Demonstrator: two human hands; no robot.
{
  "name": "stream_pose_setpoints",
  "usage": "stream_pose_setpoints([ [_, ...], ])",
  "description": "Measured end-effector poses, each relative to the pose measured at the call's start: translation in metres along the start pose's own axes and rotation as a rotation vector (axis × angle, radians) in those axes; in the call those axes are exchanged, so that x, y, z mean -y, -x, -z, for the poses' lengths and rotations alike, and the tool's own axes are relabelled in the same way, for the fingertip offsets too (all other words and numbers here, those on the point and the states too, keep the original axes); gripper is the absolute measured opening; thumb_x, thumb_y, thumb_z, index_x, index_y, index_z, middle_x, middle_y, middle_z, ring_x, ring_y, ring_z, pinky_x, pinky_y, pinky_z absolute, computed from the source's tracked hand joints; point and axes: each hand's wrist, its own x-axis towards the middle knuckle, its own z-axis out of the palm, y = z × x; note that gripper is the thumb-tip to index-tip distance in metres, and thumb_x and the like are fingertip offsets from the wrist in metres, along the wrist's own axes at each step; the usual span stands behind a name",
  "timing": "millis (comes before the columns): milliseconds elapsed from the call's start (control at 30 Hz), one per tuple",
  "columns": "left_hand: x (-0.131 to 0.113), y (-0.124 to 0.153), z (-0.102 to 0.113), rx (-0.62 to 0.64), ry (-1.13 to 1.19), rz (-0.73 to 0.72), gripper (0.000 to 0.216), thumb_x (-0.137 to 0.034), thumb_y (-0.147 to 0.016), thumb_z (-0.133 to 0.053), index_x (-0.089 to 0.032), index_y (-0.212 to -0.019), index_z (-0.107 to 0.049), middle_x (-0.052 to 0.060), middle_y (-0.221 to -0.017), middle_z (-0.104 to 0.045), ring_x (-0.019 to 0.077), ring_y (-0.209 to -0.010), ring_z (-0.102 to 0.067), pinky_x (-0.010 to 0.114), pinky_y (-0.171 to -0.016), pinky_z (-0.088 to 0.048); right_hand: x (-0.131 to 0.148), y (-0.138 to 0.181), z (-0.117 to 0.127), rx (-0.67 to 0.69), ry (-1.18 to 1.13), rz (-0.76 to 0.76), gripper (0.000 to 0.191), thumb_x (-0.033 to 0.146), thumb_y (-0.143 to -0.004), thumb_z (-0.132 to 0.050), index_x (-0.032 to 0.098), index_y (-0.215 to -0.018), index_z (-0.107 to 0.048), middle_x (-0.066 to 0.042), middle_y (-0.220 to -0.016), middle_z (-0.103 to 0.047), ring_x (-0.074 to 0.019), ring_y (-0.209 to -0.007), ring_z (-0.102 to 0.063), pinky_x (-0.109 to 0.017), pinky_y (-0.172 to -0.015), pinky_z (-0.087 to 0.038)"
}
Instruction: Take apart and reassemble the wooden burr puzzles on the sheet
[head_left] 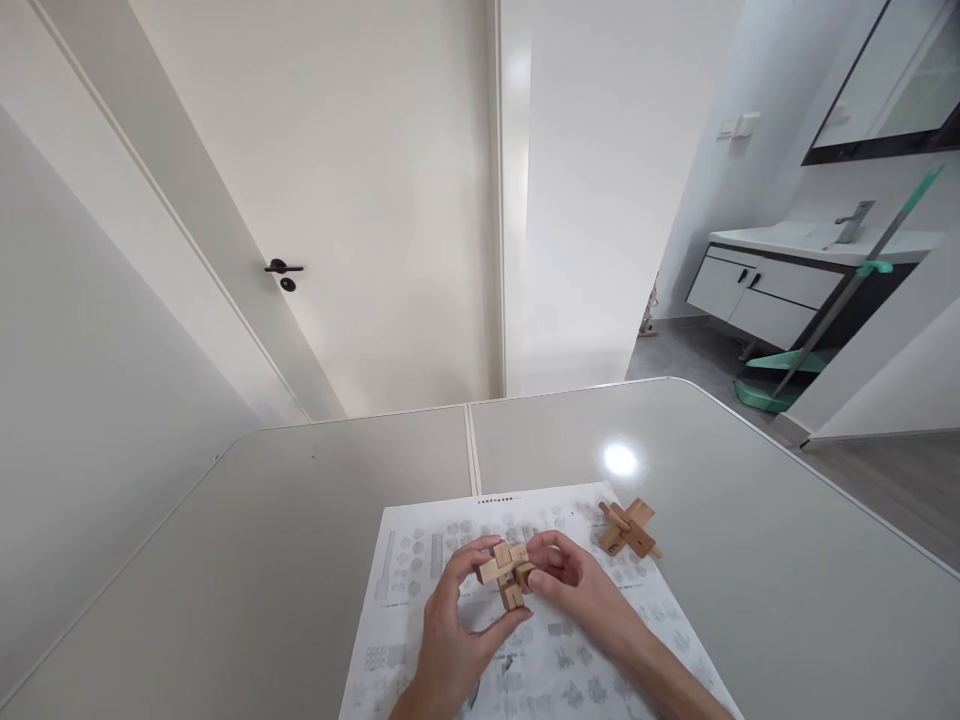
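A partly interlocked wooden burr puzzle point(504, 572) of light, notched blocks is held above a printed sheet. My left hand point(457, 630) grips it from the left, fingers at its upper side and thumb under its lower block. From the right, my right hand point(574, 585) pinches a block at the puzzle's side between thumb and fingers; whether that block is loose or seated I cannot tell. The printed sheet point(405, 625) carries small grey diagrams and lies under both hands. On its upper right edge rests a second wooden puzzle point(630, 530), flat crossed pieces with dark markings.
The grey table point(225, 580) has a seam point(472, 450) running back from the sheet. Behind it stands a white door point(375, 200) with a black handle point(283, 268). At the right are a washbasin cabinet point(765, 280) and a green dustpan point(761, 397) on the floor.
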Motion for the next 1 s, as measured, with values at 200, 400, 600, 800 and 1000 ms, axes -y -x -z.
stream_pose_setpoints([
  [200,0.000,0.000,-0.001,0.013,0.078,0.074,0.053,-0.030,-0.077,-0.087,-0.031,-0.117,-0.054,0.007,-0.130,-0.068,0.0291,-0.121,-0.066,0.048,-0.100,-0.056,-0.002,-0.001,0.000,-0.006,0.023,0.038,0.042,0.050,-0.078,-0.083,0.023,-0.099,-0.060,-0.007,-0.099,-0.075,-0.0262,-0.097,-0.070,-0.040,-0.091,-0.052],
  [400,-0.007,-0.001,0.000,0.101,0.160,0.186,0.057,-0.030,-0.079,-0.085,-0.031,-0.127,-0.054,0.009,-0.134,-0.064,0.0288,-0.121,-0.065,0.046,-0.102,-0.055,0.006,0.001,-0.001,0.067,-0.002,0.007,0.043,0.054,-0.084,-0.078,0.023,-0.109,-0.062,-0.007,-0.100,-0.077,-0.0290,-0.102,-0.072,-0.042,-0.095,-0.050],
  [600,-0.012,-0.006,0.001,0.134,0.204,0.165,0.030,-0.036,-0.099,-0.059,-0.029,-0.128,-0.063,0.011,-0.138,-0.062,0.0283,-0.125,-0.062,0.041,-0.101,-0.055,0.001,0.001,0.000,0.048,0.049,0.011,0.043,0.054,-0.085,-0.077,0.022,-0.112,-0.065,-0.008,-0.098,-0.076,-0.0268,-0.097,-0.070,-0.041,-0.093,-0.050],
  [800,-0.013,-0.006,-0.002,0.100,0.205,0.330,0.030,-0.043,-0.101,-0.055,-0.025,-0.123,-0.064,0.011,-0.129,-0.070,0.0215,-0.094,-0.072,0.032,-0.080,-0.060,-0.005,0.001,-0.005,0.094,0.010,0.022,0.039,0.052,-0.088,-0.075,0.022,-0.110,-0.065,-0.005,-0.091,-0.073,-0.0224,-0.088,-0.068,-0.039,-0.089,-0.052],
  [1000,-0.015,-0.007,-0.004,0.082,0.187,0.294,0.027,-0.043,-0.099,-0.059,-0.026,-0.116,-0.071,0.009,-0.125,-0.073,0.0250,-0.104,-0.072,0.035,-0.088,-0.061,-0.009,0.001,-0.007,0.095,0.015,0.010,0.039,0.051,-0.086,-0.077,0.022,-0.107,-0.064,-0.006,-0.095,-0.074,-0.0225,-0.089,-0.068,-0.038,-0.088,-0.052],
])
